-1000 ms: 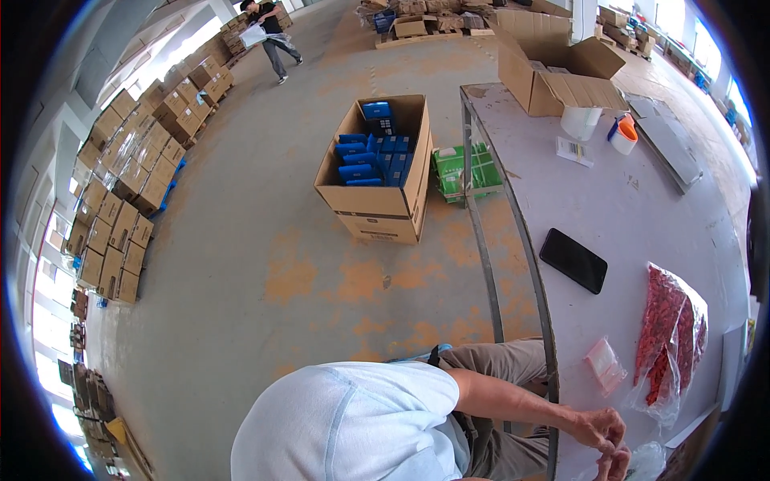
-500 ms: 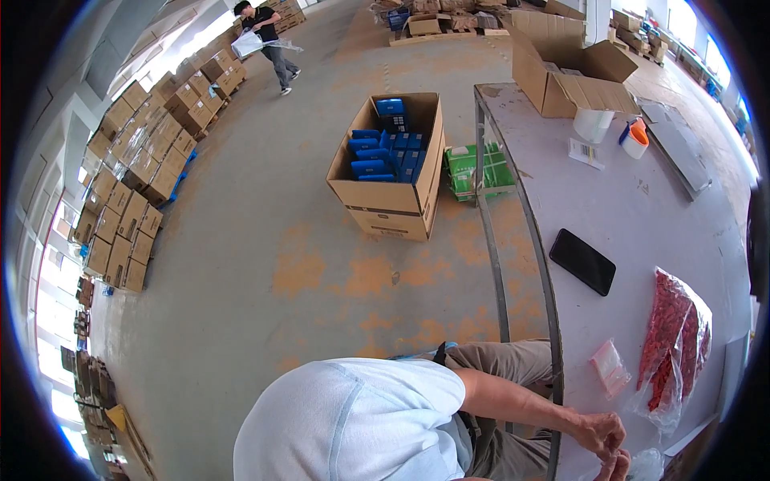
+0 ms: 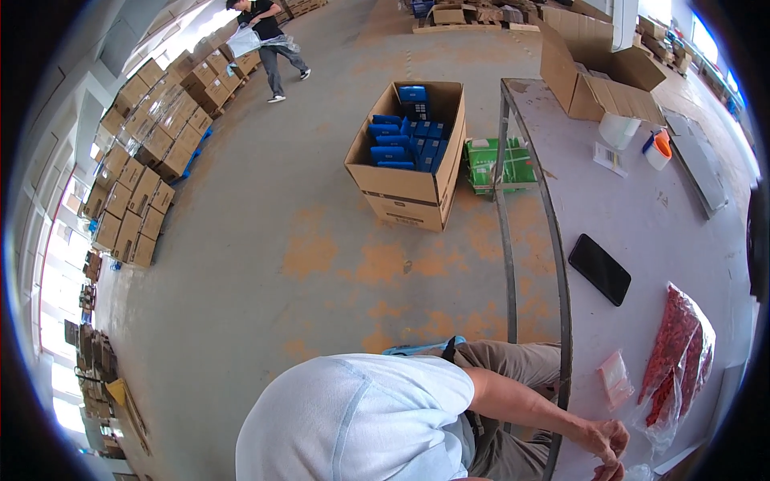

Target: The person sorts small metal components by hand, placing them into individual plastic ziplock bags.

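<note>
The bag of small red pieces [image 3: 678,353], clear plastic and slumped on its side, lies on the grey tabletop [image 3: 686,240] in the head view, up and to the right of the hands; its gathered clear end reaches down near them; the left hand [image 3: 603,438] is over the table's near part, its fingers bent and drawn close together; the right hand [image 3: 609,471] shows just below it, cut by the lower edge, its fingers narrow as far as they show; I cannot tell what either one holds; crumpled clear plastic [image 3: 639,473] sits just beside them at that edge; a small pinkish packet [image 3: 615,380] lies between the hands and a black phone [image 3: 599,269]; farther along stand a white cylinder [image 3: 619,130], an orange-and-white roll [image 3: 659,150] and an open carton [image 3: 592,84]; on the floor, a tall cardboard box [image 3: 401,192] holds blue boxes [image 3: 393,152], with green packs [image 3: 484,164] just beside it; a co-worker [image 3: 263,28] carries pale plastic in the background, near stacked cartons [image 3: 132,196].
</note>
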`<state>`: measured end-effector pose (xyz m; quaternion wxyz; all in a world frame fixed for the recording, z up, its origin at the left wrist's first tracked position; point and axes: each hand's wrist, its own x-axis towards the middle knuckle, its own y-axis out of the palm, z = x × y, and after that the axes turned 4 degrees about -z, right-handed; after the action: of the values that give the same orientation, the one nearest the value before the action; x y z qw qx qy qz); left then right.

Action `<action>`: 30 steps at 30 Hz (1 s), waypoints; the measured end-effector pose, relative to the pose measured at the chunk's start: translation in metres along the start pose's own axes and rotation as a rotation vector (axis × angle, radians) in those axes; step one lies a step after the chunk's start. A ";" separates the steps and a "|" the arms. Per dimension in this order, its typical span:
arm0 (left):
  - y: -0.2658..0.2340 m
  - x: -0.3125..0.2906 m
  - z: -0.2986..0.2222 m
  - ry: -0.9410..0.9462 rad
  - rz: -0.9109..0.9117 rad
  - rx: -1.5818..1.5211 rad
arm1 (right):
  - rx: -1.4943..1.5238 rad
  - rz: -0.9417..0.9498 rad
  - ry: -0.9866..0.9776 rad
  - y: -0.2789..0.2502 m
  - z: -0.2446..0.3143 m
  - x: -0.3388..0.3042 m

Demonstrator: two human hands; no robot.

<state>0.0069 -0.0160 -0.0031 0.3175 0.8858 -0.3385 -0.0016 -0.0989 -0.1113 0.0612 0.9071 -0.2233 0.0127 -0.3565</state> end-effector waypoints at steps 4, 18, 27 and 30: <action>-0.006 -0.001 0.003 -0.051 0.008 -0.055 | 0.043 0.071 -0.029 0.007 -0.007 0.006; -0.033 0.005 0.003 -0.101 0.097 0.312 | 0.189 0.065 0.046 -0.005 -0.020 0.006; -0.001 0.005 -0.023 -0.313 0.219 0.123 | 0.372 0.001 0.122 -0.031 -0.021 -0.009; -0.003 0.003 -0.019 -0.305 0.208 0.149 | 0.380 0.030 0.106 -0.031 -0.025 -0.012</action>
<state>0.0155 -0.0050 0.0112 0.1947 0.8567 -0.4714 -0.0779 -0.1320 -0.1337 0.0497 0.9362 -0.0289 -0.0037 -0.3503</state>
